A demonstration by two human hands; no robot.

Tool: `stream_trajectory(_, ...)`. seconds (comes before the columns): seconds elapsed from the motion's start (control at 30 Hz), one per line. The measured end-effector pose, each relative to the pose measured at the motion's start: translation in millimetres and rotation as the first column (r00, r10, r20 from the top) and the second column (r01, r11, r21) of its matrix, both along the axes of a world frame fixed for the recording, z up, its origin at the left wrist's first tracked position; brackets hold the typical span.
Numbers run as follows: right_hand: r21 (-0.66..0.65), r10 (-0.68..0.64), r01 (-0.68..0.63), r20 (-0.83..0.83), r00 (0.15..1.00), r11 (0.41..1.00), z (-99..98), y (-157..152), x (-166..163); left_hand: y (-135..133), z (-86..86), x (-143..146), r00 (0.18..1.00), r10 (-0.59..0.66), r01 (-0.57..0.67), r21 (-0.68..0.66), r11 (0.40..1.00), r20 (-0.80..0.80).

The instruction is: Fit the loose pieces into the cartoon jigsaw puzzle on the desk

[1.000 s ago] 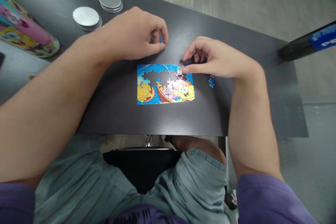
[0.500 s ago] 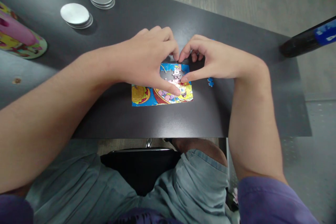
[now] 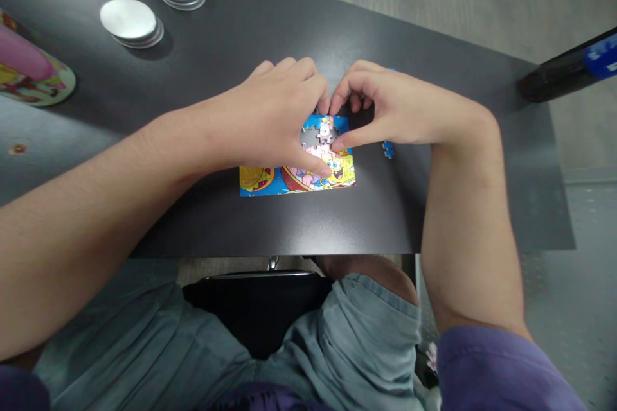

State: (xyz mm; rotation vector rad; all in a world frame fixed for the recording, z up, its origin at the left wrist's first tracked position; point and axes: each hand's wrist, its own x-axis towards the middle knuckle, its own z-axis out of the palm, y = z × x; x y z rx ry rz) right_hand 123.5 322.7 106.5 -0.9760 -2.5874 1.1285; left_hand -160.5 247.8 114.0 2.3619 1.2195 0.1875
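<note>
A: Where are your hands?

B: Both over the cartoon jigsaw puzzle (image 3: 289, 180) at table centre. My left hand (image 3: 270, 119) lies flat across its 9 o'clock half, thumb pressing the picture. My right hand (image 3: 400, 109) curls at 3 o'clock, index finger and thumb pinched narrow on a loose puzzle piece (image 3: 326, 131) at the puzzle's 12 o'clock edge.

A: Anything else?

B: Spare blue pieces (image 3: 387, 150) just beside my right palm. Two stacks of metal discs (image 3: 128, 19) at 10 o'clock on the dark table (image 3: 231, 218), well apart.
</note>
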Motion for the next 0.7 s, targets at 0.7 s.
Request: stream_trajectory(0.7, 0.011, 0.012, -0.012, 0.018, 1.0, 1.0, -2.8, 1.5, -1.1, 5.6, 8.8, -5.3, 0.995, -0.017, 0.026, -0.09, 0.996, 0.102)
